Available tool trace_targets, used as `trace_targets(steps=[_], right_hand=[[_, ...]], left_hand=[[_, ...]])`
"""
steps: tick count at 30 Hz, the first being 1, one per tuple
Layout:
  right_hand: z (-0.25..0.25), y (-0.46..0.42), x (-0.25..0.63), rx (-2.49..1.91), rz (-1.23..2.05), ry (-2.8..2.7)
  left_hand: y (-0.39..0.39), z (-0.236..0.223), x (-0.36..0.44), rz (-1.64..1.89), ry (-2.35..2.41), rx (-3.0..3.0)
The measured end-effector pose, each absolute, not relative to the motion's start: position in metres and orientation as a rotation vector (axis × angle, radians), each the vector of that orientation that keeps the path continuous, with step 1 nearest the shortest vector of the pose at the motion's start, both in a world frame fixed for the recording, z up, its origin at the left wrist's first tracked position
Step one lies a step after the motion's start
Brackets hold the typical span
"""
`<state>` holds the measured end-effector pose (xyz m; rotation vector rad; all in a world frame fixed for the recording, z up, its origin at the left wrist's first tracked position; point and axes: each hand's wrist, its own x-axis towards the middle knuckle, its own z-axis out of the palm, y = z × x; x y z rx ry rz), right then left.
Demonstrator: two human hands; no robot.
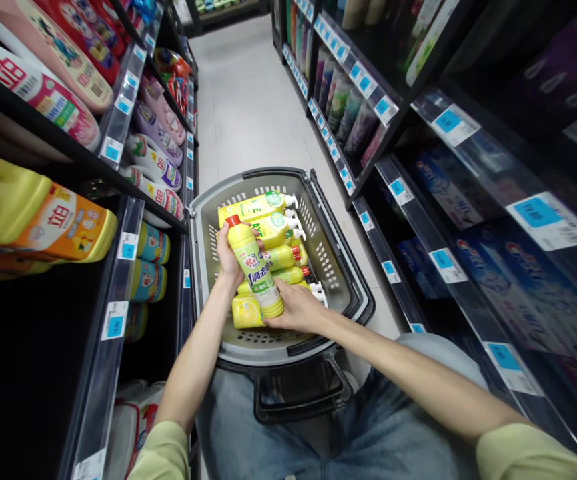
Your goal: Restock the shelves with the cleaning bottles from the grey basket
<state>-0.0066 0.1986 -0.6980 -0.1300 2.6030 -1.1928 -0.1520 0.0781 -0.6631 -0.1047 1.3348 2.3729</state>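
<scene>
Above the grey shopping basket point(341, 293) I hold a yellow dish soap bottle point(254, 267) with a red cap, tilted with its cap toward the upper left. Around its upper part, near the cap, my left hand point(229, 257) is closed. My right hand point(301, 308) grips the bottle's base from the right. Beneath it, several yellow bottles lie on their sides in the basket. Two with white pump tops, one of them a yellow pump bottle point(274, 229), lie at the far end. Smaller red-capped bottles point(281, 257) lie in the middle, partly hidden by the held bottle.
The basket's black handle point(301, 393) hangs toward my legs. Shelves of detergent bottles point(63, 223) rise close on the left. On the right, shelves hold toothpaste boxes point(513, 280) and bottles. The pale aisle floor point(238, 100) runs ahead between them.
</scene>
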Motion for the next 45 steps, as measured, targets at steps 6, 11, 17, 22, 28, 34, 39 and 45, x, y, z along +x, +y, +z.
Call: trace_targets(steps=[6, 11, 17, 22, 28, 34, 39, 45], right_hand=[[-0.7004, 0.1988, -0.0067, -0.133, -1.24, 2.596], [-0.7031, 0.1992, -0.0065, -0.142, -1.246, 2.621], [-0.7041, 0.199, -0.0072, -0.16, -1.2, 2.642], [-0.7006, 0.1984, -0.0077, -0.15, -1.188, 2.63], [-0.6985, 0.198, -0.0072, -0.155, -1.177, 2.633], [-0.6992, 0.1982, -0.0069, -0.177, -1.175, 2.635], [-0.6996, 0.1997, -0.0067, -0.18, -1.178, 2.619], [-0.7022, 0.2002, -0.007, -0.19, -1.167, 2.643]], left_hand=[[0.0779, -0.6625, -0.1511, 2.399, 1.321, -0.087], [0.0771, -0.6647, -0.151, 2.417, 1.309, -0.083], [0.0774, -0.6644, -0.1518, 2.415, 1.313, -0.094], [0.0767, -0.6661, -0.1519, 2.414, 1.316, -0.078], [0.0766, -0.665, -0.1519, 2.385, 1.33, -0.079], [0.0766, -0.6656, -0.1522, 2.403, 1.288, -0.073], [0.0756, -0.6685, -0.1519, 2.426, 1.247, -0.053], [0.076, -0.6655, -0.1495, 2.448, 1.248, -0.024]])
